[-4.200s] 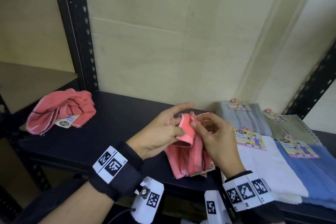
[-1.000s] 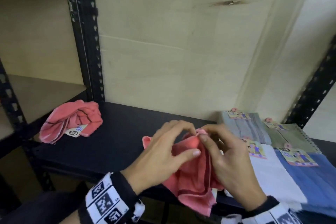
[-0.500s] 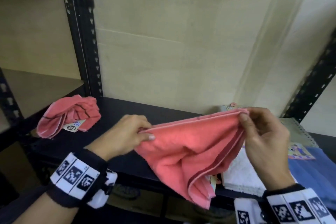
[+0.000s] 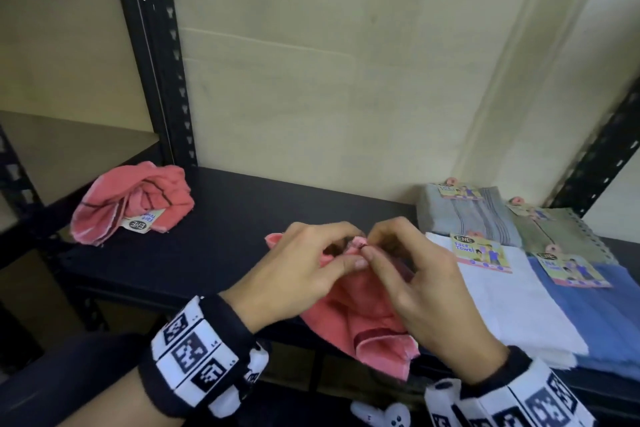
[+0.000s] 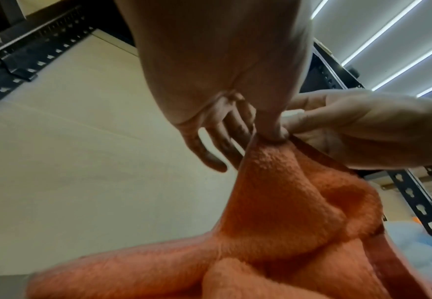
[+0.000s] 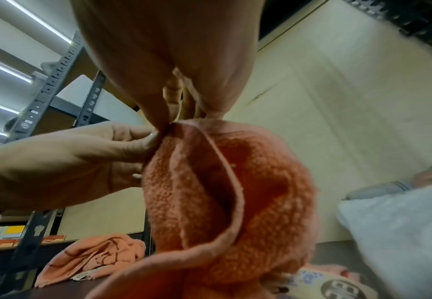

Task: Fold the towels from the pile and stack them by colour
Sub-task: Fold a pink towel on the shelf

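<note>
Both hands, left hand (image 4: 304,267) and right hand (image 4: 426,284), are pinching the top corners of a soft coral-pink terry towel (image 4: 367,319), hanging over the black shelf (image 4: 221,239) edge. Light, limp, likely sagging; best gripped at hemmed corners.

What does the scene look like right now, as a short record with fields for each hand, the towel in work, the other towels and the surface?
left hand: pinches the top edge of the held pink towel
right hand: pinches the same edge, fingertips meeting the left hand's
held pink towel: bunched, hanging below the hands over the shelf's front edge
crumpled pink towel: unfolded, far left of shelf, label showing
folded towels: grey, green, white, blue, lying flat at right, labels on top
shelf: dark, black metal uprights
</note>
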